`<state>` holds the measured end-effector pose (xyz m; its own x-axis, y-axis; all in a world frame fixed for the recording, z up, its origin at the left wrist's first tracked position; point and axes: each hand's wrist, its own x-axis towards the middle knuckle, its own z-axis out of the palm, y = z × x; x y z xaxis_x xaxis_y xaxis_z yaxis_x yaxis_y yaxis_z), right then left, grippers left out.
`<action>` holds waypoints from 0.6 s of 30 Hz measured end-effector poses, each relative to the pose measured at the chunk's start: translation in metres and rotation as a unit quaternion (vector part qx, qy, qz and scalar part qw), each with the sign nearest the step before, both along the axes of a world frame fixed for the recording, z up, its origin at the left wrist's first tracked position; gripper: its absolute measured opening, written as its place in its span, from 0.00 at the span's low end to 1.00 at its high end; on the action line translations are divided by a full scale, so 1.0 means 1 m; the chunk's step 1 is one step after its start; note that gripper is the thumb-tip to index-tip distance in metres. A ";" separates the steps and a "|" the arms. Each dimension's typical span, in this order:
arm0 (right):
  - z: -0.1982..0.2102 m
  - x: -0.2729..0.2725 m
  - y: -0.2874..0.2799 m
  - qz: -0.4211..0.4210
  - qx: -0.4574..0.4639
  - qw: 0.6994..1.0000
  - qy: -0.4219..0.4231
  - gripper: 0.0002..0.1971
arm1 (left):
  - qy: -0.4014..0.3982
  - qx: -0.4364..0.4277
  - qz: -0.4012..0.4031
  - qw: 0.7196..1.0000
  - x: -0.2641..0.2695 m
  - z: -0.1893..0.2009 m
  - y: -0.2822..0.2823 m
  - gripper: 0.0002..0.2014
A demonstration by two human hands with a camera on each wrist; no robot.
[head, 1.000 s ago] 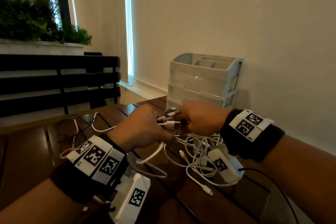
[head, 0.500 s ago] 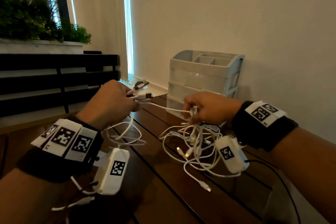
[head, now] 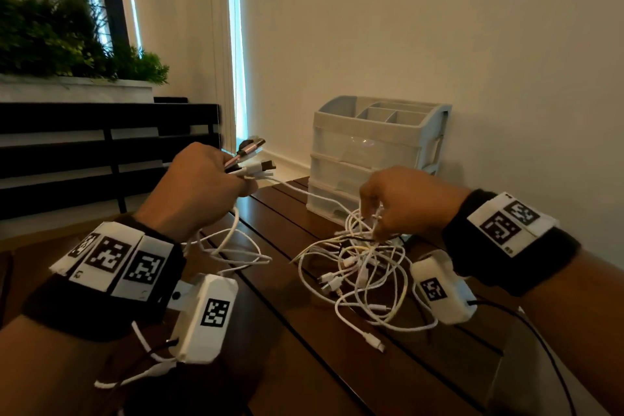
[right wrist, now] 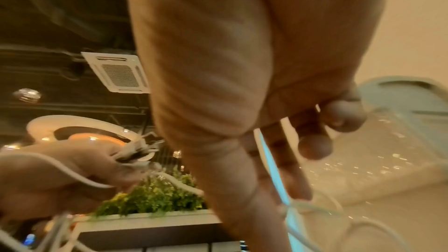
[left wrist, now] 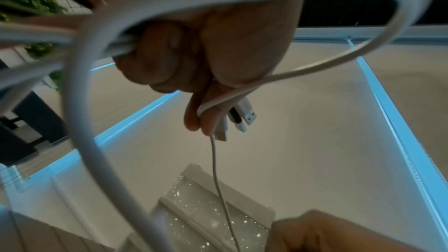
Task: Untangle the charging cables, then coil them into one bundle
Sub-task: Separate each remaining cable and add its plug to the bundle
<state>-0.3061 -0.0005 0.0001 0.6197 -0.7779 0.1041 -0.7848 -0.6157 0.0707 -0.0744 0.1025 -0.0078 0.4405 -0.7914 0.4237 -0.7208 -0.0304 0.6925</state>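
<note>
- Dark wooden slatted table (head: 337, 365) fills the lower half of the head view; pale wall behind it.
- Black slatted bench (head: 101, 145) sits at mid left, with a planter of green foliage (head: 60, 44) above it in the upper left.
- Grey plastic drawer organizer (head: 374, 159) stands on the table's far edge, center frame, against the wall; open compartments on top, clear drawer fronts.
- Your left hand (head: 199, 186) is raised left of center, fist curled round a bunch of cable ends; the plugs (head: 253, 159) fan out past your knuckles toward the organizer. Left wrist view: fingers (left wrist: 169, 60) wrapped tight, USB connectors (left wrist: 240, 118) poking out below the fist, one white cord looped over a finger.
- Your right hand (head: 408, 199) is right of center, just above the table, fingers bent down and pinching strands at the top of the pile. Right wrist view is blurred: fingertips (right wrist: 315, 147) curled, thin white cord beside them; exact grip hard to tell there.
- Tangled charging cables (head: 364, 273), mostly white, lie in a loose heap on the table under and in front of your right hand, center-right of frame.
- One white cable (head: 304, 192) stretches between your two hands, sloping down from left fist to right fingers.
- More white loops (head: 233, 246) hang from your left fist down to the table, center-left.
- Loose connector end (head: 374, 343) lies at the heap's near edge, lower center.
</note>
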 end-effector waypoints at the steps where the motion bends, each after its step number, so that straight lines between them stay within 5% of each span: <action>1: 0.001 0.005 0.004 0.008 -0.041 0.999 -0.028 0.17 | -0.001 -0.008 -0.005 1.000 -0.002 0.001 0.001 0.09; 5: -0.007 0.031 0.011 0.060 -0.035 0.990 -0.124 0.27 | 0.012 -0.059 -0.028 0.998 -0.011 0.007 0.009 0.09; 8: -0.016 0.039 0.006 0.051 0.066 0.991 -0.100 0.10 | 0.008 -0.083 -0.030 0.996 -0.010 0.014 0.016 0.06; 12: -0.006 0.022 -0.005 -0.003 0.166 0.977 -0.135 0.03 | -0.001 -0.082 0.004 0.997 0.000 0.020 0.019 0.06; 18: -0.003 0.004 -0.015 0.016 -0.062 0.996 0.063 0.05 | -0.011 -0.083 0.037 0.996 0.008 0.021 0.016 0.07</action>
<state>-0.3026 -0.0158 -0.0029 0.6589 -0.7430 0.1174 -0.7443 -0.6213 0.2447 -0.0660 0.1188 0.0128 0.4849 -0.6753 0.5557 -0.7358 0.0284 0.6766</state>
